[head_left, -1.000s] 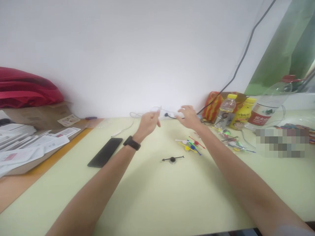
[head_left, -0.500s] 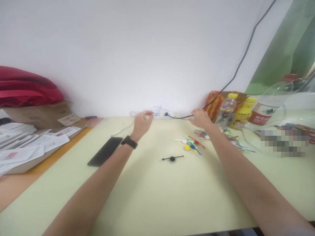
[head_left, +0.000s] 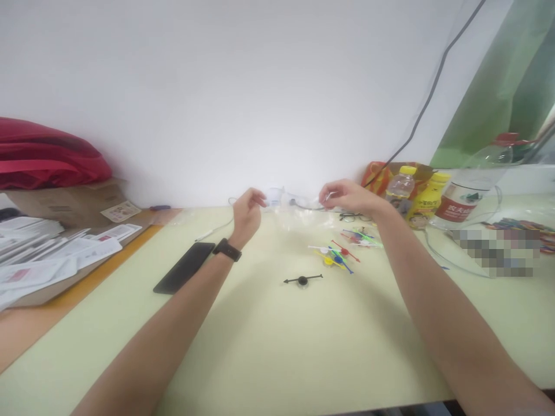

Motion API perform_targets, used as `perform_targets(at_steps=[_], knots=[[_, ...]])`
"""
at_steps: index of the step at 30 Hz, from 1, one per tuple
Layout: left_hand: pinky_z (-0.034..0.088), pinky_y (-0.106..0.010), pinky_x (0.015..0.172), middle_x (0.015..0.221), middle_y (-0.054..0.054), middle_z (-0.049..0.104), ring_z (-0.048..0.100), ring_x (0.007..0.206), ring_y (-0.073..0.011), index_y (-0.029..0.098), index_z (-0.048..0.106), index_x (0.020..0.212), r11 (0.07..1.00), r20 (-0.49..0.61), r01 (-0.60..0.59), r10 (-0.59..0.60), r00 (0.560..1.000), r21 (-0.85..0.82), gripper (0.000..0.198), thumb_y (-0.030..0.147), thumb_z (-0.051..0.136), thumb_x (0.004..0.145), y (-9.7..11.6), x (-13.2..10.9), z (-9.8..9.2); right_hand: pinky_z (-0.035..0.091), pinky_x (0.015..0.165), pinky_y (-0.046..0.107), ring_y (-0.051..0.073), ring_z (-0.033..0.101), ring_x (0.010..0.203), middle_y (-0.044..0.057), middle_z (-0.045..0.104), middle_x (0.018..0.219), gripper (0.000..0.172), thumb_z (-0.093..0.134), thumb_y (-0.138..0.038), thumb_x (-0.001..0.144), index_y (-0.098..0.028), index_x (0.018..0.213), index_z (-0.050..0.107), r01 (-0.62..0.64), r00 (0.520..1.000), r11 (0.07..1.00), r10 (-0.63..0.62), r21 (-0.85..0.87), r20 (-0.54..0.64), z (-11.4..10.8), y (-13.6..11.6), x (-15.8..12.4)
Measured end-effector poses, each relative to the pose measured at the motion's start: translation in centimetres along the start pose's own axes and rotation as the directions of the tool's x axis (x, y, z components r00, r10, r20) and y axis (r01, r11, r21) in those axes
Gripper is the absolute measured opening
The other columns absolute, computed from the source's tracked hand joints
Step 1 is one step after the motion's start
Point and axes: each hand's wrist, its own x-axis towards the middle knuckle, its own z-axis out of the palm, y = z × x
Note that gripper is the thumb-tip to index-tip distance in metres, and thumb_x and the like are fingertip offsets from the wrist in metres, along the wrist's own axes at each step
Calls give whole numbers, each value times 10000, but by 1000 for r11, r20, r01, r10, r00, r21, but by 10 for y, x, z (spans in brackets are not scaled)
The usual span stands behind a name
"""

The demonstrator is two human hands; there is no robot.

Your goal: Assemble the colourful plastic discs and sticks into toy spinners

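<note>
Both my arms reach to the far side of the pale green table (head_left: 277, 346). My left hand (head_left: 248, 209), with a black watch on its wrist, is pinched shut. My right hand (head_left: 347, 196) is pinched shut too. Between them hangs what looks like a thin clear plastic bag (head_left: 299, 218), each hand holding one side of it. Below the bag lie several small coloured plastic pointers (head_left: 333, 254). A black pointer piece (head_left: 302, 280) lies alone, nearer to me.
A black phone (head_left: 184, 267) lies left of my left arm. A white power strip (head_left: 281, 199) and cables sit at the wall. Drink bottles (head_left: 411, 193), a big clear bottle (head_left: 472, 190) and glasses (head_left: 355, 218) crowd the right. Papers (head_left: 52, 254) and a red bag (head_left: 43, 153) are far left.
My right hand went out to the right near the bottles, then came back left and up. Both hands now hold the clear bag between them, above the table.
</note>
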Motion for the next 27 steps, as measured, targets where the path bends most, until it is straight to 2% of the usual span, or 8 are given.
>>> perform_targets(at_steps=[3,6,8,10,13,18,22,27], knots=[[496,-325,839,1072,-46,729,662,973,-210,225,686,1104,994,271,93,-75,960,-52,262,212,528,895,17,6,-5,512,796,301,186,655,879,38,697,944,145,701,-233,792,-194,928,672,14,977,1000,-16,13,214,9,-8,0],[510,-327,839,1143,-55,735,673,1031,-240,256,713,1171,985,649,159,-165,743,68,326,456,608,936,30,9,-10,521,815,303,179,642,883,34,668,956,162,700,-217,804,-204,942,617,50,956,998,-62,50,288,20,-7,4],[518,-313,761,1029,-63,757,695,926,-241,240,733,1141,982,761,129,-191,620,141,407,520,725,847,31,8,-13,532,825,305,172,644,869,30,658,971,209,703,-239,828,-219,992,576,33,957,995,-58,91,286,26,-5,6],[524,-300,712,941,-70,762,703,856,-230,215,756,1040,980,806,120,-199,558,159,388,524,768,806,27,8,-14,545,834,312,172,658,862,35,665,997,269,688,-322,880,-240,1082,529,-38,965,994,11,98,261,30,-3,6],[545,-294,687,938,-84,770,711,809,-207,194,758,945,973,802,166,-228,552,162,324,500,741,836,21,11,-18,556,822,330,206,686,907,82,690,1077,353,577,-497,966,-251,1197,478,-243,943,962,263,-122,204,30,0,6],[559,-292,633,976,-96,775,702,712,-184,180,758,908,962,738,189,-274,616,199,313,474,776,804,19,19,-30,556,757,435,323,718,891,156,713,1075,467,682,-577,859,-194,1111,598,-461,691,622,699,-633,184,30,8,5],[545,-279,584,882,-89,771,694,647,-179,178,764,886,955,701,171,-293,651,240,317,473,798,776,20,22,-36,562,705,483,365,728,825,142,729,828,578,843,-603,664,-159,977,644,-481,552,571,787,-665,277,36,17,4],[522,-270,528,800,-82,761,702,625,-192,198,770,852,957,695,146,-282,662,250,277,461,800,771,12,22,-35,595,729,377,259,742,796,71,727,806,599,879,-599,609,-193,955,607,-452,523,727,685,-516,507,51,22,4]])
